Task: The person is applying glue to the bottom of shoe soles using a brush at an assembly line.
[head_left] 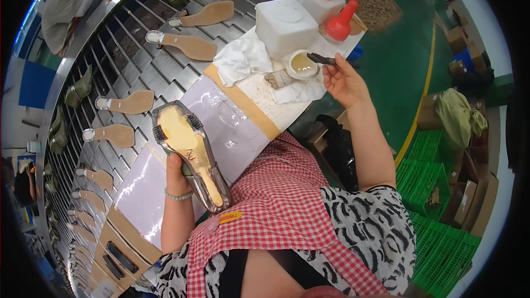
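Note:
My left hand (178, 175) grips a shoe upper on its last (190, 146), bottom up, over the pale work board. The underside is cream-yellow with dark marks, and dark bristly-looking edges stand at both sides of the forefoot. In my right hand (346, 84) is a dark-handled brush (323, 59), pinched between thumb and fingers. Its tip is at the rim of a small white pot (295, 73) of yellowish liquid. Beside the pot lie a tan wrapped bundle (279, 79) and a crumpled white cloth (243, 58).
A slatted metal conveyor (160, 72) on the left carries several tan soles (190, 47) and green shoe uppers (79, 86). Behind the pot stand a white plastic jug (284, 25) and red-topped bottles (341, 21). Green crates (425, 182) stack at right. Another person (63, 11) stands far left.

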Motion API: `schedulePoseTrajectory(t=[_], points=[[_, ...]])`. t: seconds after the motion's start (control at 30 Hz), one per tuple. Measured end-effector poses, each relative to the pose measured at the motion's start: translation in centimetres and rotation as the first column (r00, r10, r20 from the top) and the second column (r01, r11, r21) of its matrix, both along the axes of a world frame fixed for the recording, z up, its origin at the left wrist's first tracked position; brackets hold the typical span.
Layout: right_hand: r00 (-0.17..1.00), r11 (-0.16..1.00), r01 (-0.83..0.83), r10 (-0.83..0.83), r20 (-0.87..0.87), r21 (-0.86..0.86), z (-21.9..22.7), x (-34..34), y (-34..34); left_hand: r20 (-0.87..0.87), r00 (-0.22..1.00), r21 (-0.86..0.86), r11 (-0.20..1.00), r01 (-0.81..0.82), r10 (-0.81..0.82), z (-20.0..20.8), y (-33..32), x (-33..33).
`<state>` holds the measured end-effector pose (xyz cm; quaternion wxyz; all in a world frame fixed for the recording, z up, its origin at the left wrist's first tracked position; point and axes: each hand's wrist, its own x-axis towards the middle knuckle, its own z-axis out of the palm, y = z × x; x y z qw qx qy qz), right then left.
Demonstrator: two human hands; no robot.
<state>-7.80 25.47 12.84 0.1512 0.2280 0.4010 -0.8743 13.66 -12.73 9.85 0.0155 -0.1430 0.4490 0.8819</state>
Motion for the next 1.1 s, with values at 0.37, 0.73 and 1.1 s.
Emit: schedulePoseTrajectory(t=[0.37,0.73,1.1], points=[[0.976,0.954,-0.060,-0.005,-0.217,-0.294,2.6,2.4,1.5,0.073,0.994,0.295,0.954,0.061,-0.086,2.6,2.5,-3.2],[0.530,0.753,-0.512,0.656,-0.537,0.414,7.5,12.9,-11.1,0.074,0.974,0.011,0.977,0.213,-0.214,5.7,4.1,-3.4],[0.273,0.682,-0.179,0.726,-0.630,0.709,7.4,13.1,-12.1,0.067,0.977,-0.036,0.978,0.207,-0.204,6.1,4.3,-2.7]])
